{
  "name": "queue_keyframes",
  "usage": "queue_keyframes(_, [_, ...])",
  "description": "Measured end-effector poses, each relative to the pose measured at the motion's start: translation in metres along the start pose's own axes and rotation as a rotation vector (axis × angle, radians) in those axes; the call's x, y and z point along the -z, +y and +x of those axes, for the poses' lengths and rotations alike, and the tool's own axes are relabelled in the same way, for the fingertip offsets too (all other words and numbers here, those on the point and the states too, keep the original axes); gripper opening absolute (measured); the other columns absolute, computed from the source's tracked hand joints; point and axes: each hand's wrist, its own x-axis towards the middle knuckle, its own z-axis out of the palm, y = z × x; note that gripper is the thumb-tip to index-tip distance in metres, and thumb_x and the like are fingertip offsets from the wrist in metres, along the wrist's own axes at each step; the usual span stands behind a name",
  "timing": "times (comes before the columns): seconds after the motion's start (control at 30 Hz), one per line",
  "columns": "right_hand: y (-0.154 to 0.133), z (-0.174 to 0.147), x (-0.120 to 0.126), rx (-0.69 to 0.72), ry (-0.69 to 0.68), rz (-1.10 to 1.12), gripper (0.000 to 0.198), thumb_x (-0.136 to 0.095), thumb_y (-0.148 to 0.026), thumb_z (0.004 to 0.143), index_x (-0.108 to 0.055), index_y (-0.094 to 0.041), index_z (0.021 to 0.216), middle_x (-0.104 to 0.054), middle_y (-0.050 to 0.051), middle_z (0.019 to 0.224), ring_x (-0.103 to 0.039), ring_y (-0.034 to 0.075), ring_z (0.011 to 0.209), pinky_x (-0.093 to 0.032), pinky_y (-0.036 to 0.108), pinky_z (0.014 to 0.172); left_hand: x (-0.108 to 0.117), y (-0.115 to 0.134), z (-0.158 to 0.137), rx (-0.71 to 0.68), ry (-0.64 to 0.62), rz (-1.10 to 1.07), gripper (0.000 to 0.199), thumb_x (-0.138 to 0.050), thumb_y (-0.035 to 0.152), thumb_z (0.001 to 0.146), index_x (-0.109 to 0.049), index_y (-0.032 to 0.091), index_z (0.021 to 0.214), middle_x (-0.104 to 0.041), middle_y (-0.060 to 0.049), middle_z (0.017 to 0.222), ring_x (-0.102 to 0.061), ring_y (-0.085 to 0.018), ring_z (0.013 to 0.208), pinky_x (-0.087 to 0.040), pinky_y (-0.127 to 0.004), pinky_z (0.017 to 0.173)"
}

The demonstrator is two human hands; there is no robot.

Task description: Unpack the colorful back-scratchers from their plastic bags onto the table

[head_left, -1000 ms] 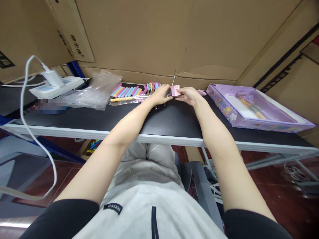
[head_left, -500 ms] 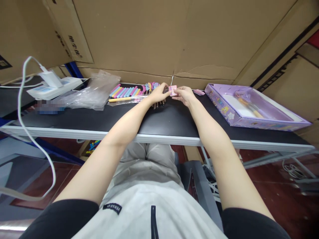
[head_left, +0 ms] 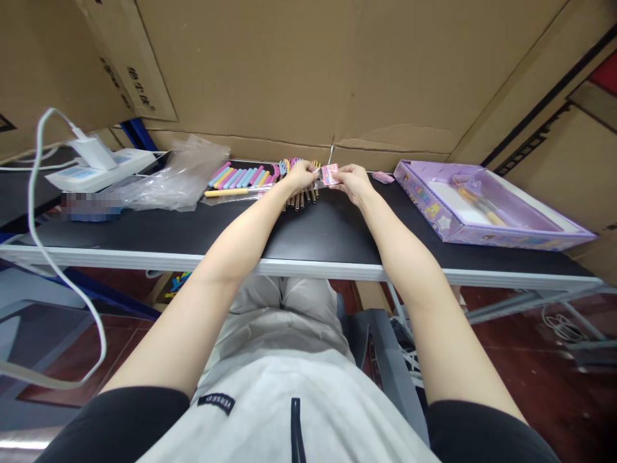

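Note:
Between my two hands is a small pink printed card (head_left: 330,174). My right hand (head_left: 355,182) pinches its right edge with closed fingers. My left hand (head_left: 301,176) is closed at the card's left side, its fingertips on what looks like the end of a clear plastic sleeve (head_left: 216,200). A yellow-handled stick (head_left: 231,192) lies in that sleeve, running left under my left wrist. Behind and beneath my left hand are several back scratchers (head_left: 295,200) with coloured claw-like heads and metal rods, partly hidden. Several pink, blue and yellow handles (head_left: 243,177) lie in a row to the left.
Clear plastic bags (head_left: 186,177) lie on the black table (head_left: 322,235), near a white power strip (head_left: 103,170) with a charger and cable. A purple display box (head_left: 520,242) stands at right. More pink cards (head_left: 383,177) lie beside it. Cardboard (head_left: 289,77) walls the back.
My left hand has drawn slightly left, away from the card, showing more of it and a gap between my hands. My right hand keeps hold of the card. The view has shifted slightly.

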Motion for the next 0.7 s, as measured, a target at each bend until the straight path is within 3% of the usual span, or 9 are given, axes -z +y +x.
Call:
queue_keyframes(0.3, [0.0009,0.0006,0.0061,0.019,-0.118,0.000,0.032,-0.059,0.013,0.089,-0.054,-0.017,0.078,-0.063,-0.002,0.070,-0.062,0.008,0.063,-0.050,0.018,0.061,-0.0012,0.0016,-0.0005,0.023,0.021,-0.081,0.049,-0.058,0.004,0.101,-0.046,0.017,0.055,-0.042,0.005,0.059,-0.037,-0.010,0.063,-0.031,-0.027,0.067])
queue_keyframes(0.7, [-0.0007,0.0000,0.0065,-0.017,-0.136,0.089,0.031,-0.058,0.006,0.096,-0.054,-0.016,0.074,-0.063,-0.001,0.068,-0.059,0.007,0.063,-0.045,0.020,0.063,-0.0030,-0.0008,0.0037,0.055,0.059,-0.122,0.052,-0.062,0.003,0.099,-0.047,0.017,0.051,-0.045,0.003,0.056,-0.039,-0.010,0.060,-0.032,-0.027,0.065])
